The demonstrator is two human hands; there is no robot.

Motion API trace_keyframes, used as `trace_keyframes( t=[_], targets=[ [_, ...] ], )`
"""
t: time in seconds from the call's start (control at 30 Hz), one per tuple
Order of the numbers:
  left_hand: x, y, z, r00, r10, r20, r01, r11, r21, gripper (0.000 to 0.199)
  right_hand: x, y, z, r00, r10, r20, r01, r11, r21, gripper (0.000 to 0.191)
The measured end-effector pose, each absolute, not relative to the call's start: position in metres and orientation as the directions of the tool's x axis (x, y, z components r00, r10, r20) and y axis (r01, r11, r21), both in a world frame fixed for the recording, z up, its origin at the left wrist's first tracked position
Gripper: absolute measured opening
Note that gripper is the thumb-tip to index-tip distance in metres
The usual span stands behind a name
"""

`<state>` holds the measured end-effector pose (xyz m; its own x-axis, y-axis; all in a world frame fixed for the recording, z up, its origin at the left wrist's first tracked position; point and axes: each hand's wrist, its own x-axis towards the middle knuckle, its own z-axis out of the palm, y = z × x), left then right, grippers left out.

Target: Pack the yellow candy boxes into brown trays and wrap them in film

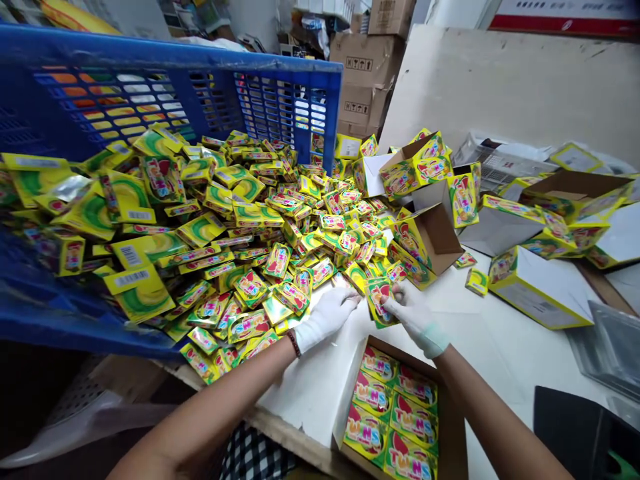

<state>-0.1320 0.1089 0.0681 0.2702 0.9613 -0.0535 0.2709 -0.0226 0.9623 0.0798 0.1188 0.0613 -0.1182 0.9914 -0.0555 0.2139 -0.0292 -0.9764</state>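
My right hand, in a white glove, grips a small stack of yellow-green "Twins" boxes above the white table. Close by on its left is my white-gloved left hand, fingers curled together at the edge of a heap of small "Twins" boxes. Whatever its fingertips hold, if anything, is hidden. Below my right hand an open cardboard carton contains several "Twins" boxes in two columns, printed faces up.
A tipped blue plastic crate spills the heap onto the white table. Several open, printed display cartons lie to the right. Clear plastic trays sit at the right edge. Brown shipping cartons are stacked behind.
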Motion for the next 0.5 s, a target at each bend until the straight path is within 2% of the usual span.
trace_keyframes(
  t=[0.07,0.13,0.23,0.3,0.37,0.4,0.43,0.5],
  targets=[
    [-0.169,0.110,0.080,0.225,0.966,-0.131,0.567,-0.020,0.824,0.023,0.093,0.126,0.050,-0.139,0.988,0.061,0.510,0.124,-0.851,0.033],
    [-0.206,0.113,0.093,0.169,0.964,-0.203,0.784,-0.007,0.621,0.026,0.105,0.132,0.038,-0.238,0.971,0.030,0.687,0.190,-0.702,0.037],
    [-0.241,0.123,0.105,0.127,0.952,-0.279,0.930,-0.016,0.368,0.044,0.114,0.137,0.023,-0.311,0.945,-0.104,0.766,0.184,-0.616,0.045],
    [-0.250,0.131,0.107,0.146,0.939,-0.312,0.959,-0.056,0.279,0.057,0.115,0.140,0.021,-0.304,0.945,-0.118,0.773,0.172,-0.611,0.044],
    [-0.254,0.139,0.107,0.181,0.929,-0.322,0.963,-0.102,0.248,0.058,0.114,0.141,0.028,-0.255,0.962,-0.095,0.728,0.127,-0.673,0.041],
    [-0.254,0.142,0.108,0.196,0.926,-0.321,0.961,-0.117,0.250,0.053,0.113,0.140,0.034,-0.229,0.969,-0.092,0.658,0.085,-0.749,0.041],
    [-0.254,0.144,0.108,0.209,0.926,-0.316,0.956,-0.126,0.263,0.044,0.110,0.137,0.042,-0.209,0.973,-0.100,0.537,0.028,-0.843,0.041],
    [-0.250,0.142,0.109,0.224,0.932,-0.285,0.939,-0.128,0.318,0.027,0.099,0.127,0.058,-0.222,0.964,-0.148,0.170,-0.111,-0.979,0.042]
  ],
)
